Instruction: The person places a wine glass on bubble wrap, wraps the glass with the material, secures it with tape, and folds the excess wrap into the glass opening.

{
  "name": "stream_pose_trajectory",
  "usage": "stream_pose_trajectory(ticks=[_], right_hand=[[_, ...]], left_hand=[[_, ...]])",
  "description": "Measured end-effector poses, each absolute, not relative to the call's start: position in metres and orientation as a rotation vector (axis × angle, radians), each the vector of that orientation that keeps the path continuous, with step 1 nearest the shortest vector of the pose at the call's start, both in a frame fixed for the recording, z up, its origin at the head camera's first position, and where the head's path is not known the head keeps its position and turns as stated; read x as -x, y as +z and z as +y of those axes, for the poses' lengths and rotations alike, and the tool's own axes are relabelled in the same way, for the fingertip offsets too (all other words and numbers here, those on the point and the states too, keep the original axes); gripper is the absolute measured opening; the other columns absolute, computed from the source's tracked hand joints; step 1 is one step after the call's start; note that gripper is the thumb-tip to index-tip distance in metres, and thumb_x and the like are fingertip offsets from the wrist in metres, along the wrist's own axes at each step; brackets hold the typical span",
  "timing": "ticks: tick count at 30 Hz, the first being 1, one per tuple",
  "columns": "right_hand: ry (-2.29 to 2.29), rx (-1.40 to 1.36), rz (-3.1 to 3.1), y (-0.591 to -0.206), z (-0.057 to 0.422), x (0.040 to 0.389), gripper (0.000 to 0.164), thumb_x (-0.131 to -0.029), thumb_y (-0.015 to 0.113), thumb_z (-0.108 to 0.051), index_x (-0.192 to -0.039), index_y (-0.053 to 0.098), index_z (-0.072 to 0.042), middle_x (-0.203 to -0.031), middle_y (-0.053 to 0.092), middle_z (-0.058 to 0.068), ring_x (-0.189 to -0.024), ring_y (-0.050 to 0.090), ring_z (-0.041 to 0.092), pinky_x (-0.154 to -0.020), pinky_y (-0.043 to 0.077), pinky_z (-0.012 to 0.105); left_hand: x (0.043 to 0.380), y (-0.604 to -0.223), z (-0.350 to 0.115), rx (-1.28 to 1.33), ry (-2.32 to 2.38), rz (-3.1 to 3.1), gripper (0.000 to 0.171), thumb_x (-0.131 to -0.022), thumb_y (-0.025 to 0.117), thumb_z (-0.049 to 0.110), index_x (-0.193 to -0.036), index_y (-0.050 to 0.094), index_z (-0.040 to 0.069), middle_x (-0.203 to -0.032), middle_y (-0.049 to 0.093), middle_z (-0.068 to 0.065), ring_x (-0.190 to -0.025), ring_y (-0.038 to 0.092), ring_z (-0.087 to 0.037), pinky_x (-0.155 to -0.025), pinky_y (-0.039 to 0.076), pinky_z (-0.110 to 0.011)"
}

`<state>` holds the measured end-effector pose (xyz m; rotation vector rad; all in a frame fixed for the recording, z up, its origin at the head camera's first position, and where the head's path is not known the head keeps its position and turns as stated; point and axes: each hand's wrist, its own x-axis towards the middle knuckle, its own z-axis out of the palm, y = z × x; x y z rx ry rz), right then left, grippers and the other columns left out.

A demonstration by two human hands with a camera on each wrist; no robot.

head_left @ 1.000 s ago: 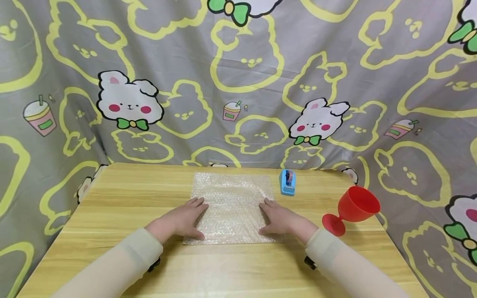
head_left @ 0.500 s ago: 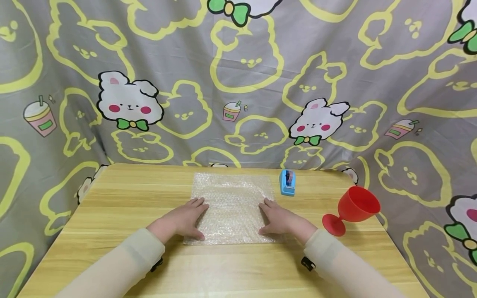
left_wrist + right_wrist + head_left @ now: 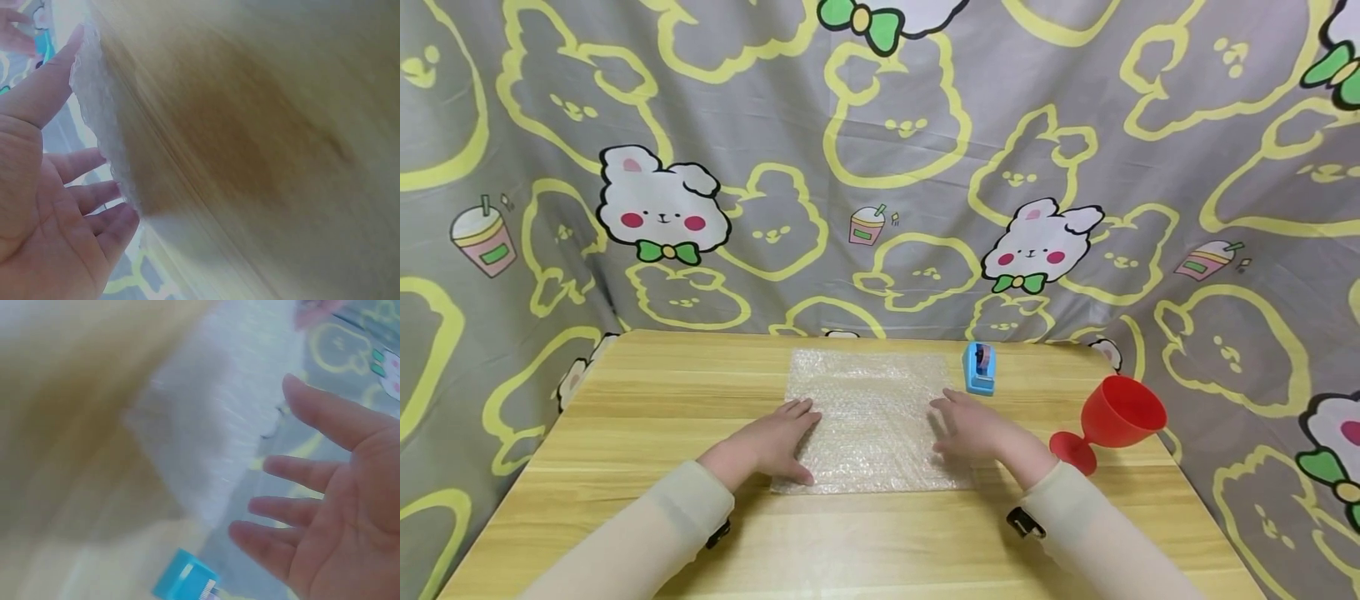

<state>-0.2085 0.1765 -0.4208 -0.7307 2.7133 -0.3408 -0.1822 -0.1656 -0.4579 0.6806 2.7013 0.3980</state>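
A sheet of clear bubble wrap [image 3: 868, 425] lies flat on the wooden table in the head view. My left hand [image 3: 775, 446] rests on its left edge, fingers spread; in the left wrist view the fingertips and thumb touch the border of the bubble wrap [image 3: 103, 106]. Over the right edge is my right hand [image 3: 973, 429], its fingers loosely extended and holding nothing. The right wrist view shows a gap between that hand [image 3: 337, 506] and the bubble wrap [image 3: 200, 425].
Behind the right hand stands a blue tape dispenser [image 3: 979, 368] with a roll in it. A red goblet [image 3: 1120, 412] is to the right, near the table's side edge, its base beside the right forearm. A patterned curtain [image 3: 775, 125] encloses the table [image 3: 865, 550] at the back and sides.
My right hand has come up off the bubble wrap and shifted slightly right. The left hand stays at the left edge.
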Motion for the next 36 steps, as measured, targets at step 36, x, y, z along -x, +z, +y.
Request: stream_pose_trajectory(ticks=[36], right_hand=[[-0.415,0.316,3.159,-0.308,0.272,0.184,0.069,-0.088,0.076,-0.032,-0.141,0.048,0.003,-0.143,0.042,0.035,-0.136,0.018,0.061,-0.107,0.018,0.076]], left_hand=[[0.184,-0.461,-0.167,-0.681,0.408,2.707,0.104,-0.071,0.087,0.049,-0.15,0.04,0.0,-0.16,0.026,-0.024,-0.147,0.023,-0.042,-0.119,0.024,-0.053]])
